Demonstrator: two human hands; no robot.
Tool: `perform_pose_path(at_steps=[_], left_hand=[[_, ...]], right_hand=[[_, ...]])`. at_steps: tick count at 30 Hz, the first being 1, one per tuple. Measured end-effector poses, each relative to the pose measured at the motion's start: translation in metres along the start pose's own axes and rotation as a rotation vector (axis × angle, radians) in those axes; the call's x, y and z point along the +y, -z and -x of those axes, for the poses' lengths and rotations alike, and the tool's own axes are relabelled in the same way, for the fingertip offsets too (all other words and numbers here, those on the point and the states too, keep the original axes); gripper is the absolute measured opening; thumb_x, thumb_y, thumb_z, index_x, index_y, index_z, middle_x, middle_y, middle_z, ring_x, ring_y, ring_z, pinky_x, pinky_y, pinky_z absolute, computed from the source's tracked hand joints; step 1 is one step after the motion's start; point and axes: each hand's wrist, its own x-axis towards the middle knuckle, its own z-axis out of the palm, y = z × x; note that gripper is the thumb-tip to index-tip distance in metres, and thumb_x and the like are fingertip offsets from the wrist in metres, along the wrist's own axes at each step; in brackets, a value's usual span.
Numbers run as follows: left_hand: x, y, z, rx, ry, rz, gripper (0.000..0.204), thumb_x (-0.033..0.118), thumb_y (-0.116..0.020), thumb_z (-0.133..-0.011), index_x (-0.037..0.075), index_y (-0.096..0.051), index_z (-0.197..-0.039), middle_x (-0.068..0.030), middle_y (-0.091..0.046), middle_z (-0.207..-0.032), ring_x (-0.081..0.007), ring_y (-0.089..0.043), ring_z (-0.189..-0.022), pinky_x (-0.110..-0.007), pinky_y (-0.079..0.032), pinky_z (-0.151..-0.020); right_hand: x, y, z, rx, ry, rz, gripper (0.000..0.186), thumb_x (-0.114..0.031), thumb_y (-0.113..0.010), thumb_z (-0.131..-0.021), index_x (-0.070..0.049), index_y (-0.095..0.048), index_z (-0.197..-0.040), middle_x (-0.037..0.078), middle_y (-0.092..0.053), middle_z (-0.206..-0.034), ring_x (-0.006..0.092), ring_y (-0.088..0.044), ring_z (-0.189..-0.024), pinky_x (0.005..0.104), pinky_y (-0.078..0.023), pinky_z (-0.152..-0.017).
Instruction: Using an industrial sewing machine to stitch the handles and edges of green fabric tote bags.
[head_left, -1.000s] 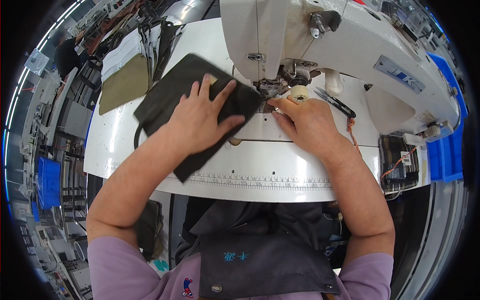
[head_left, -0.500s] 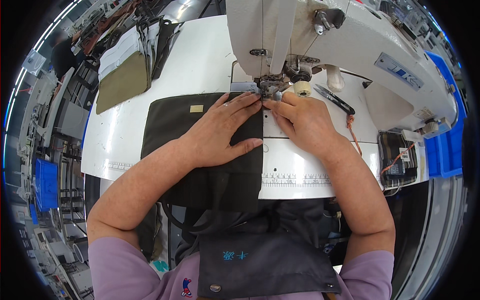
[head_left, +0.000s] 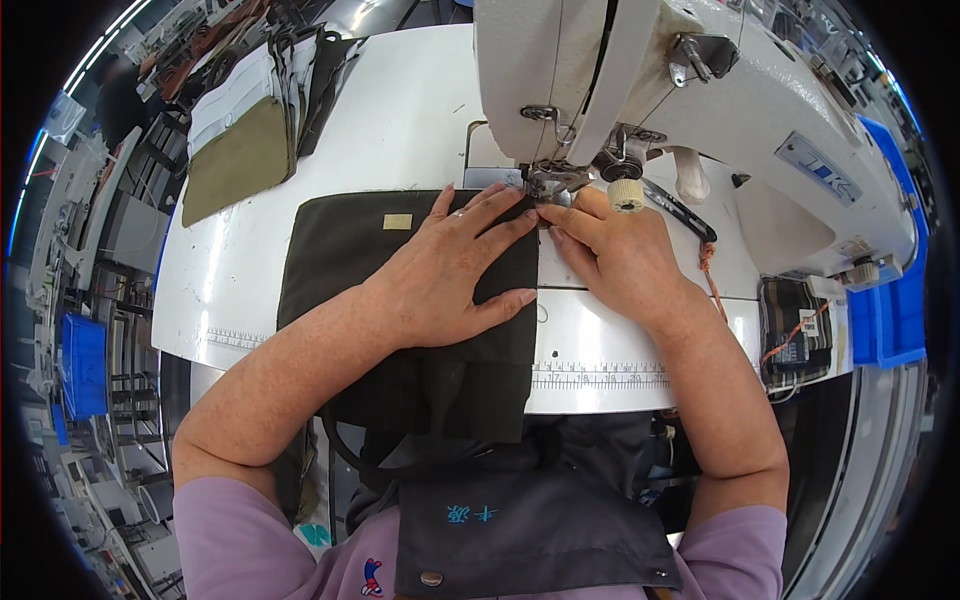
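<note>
A dark olive fabric panel [head_left: 340, 260] with a small pale yellow patch [head_left: 397, 222] lies squarely on the white machine table, its right top corner at the presser foot [head_left: 548, 180] of a white sewing machine [head_left: 640, 70]. My left hand [head_left: 450, 270] lies flat on the panel, fingers apart, fingertips beside the foot. My right hand [head_left: 625, 265] is bent in a pinch at the panel's right edge, just right of the foot; the fingertips are partly hidden there. Black-handled snips [head_left: 695, 225] with an orange cord lie behind that hand.
A stack of white, khaki and black pieces [head_left: 235, 160] lies at the table's back left. A plaid pouch [head_left: 785, 330] sits at the right end beside a blue bin [head_left: 885, 335]. Another person [head_left: 115, 110] is at the far left. A ruler strip [head_left: 595, 375] runs along the front edge.
The panel has turned from a tilt to lie square and extends over the front edge. My left hand moved with it, fingers now beside the foot. My right hand stays by the foot.
</note>
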Motion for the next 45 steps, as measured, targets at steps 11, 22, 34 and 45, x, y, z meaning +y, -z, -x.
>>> perform_pose_path(at_steps=[11,22,34,45], left_hand=[[-0.004,-0.002,-0.004,0.015,-0.014,-0.033,0.072,0.042,-0.069,-0.095,0.005,-0.046,-0.153,-0.0221,-0.038,-0.161,-0.0405,-0.035,-0.152,-0.067,-0.024,-0.122],[0.007,0.008,0.011,-0.010,-0.032,-0.230,0.073,0.049,-0.068,-0.095,0.011,-0.047,-0.154,-0.0188,-0.040,-0.162,-0.0379,-0.033,-0.154,-0.066,-0.019,-0.124],[0.058,0.021,0.033,-0.014,-0.022,-0.065,0.049,0.000,-0.065,-0.080,0.003,-0.067,-0.130,-0.0100,-0.065,-0.137,-0.0304,-0.066,-0.120,-0.046,-0.053,-0.106],[0.048,0.009,0.039,0.115,-0.041,-0.084,0.041,-0.005,-0.064,-0.081,0.002,-0.070,-0.120,-0.0135,-0.074,-0.119,-0.0310,-0.073,-0.106,-0.040,-0.060,-0.091]], right_hand=[[0.001,0.001,-0.001,0.002,-0.025,-0.019,0.020,-0.022,-0.068,-0.095,-0.012,-0.077,-0.109,0.013,-0.068,-0.080,0.0315,-0.070,-0.072,0.0457,-0.054,-0.063],[0.006,0.003,0.003,0.058,-0.010,-0.080,0.016,-0.018,-0.068,-0.094,-0.009,-0.078,-0.102,0.010,-0.068,-0.087,0.0322,-0.070,-0.075,0.0448,-0.054,-0.066],[0.010,0.005,0.005,0.077,0.067,-0.180,0.015,-0.017,-0.069,-0.090,-0.008,-0.078,-0.097,0.008,-0.067,-0.087,0.0316,-0.069,-0.078,0.0442,-0.054,-0.068],[-0.012,0.040,0.012,-0.163,0.115,-0.002,0.015,-0.020,-0.072,-0.087,-0.009,-0.077,-0.096,0.008,-0.068,-0.093,0.0291,-0.070,-0.088,0.0427,-0.057,-0.075]])
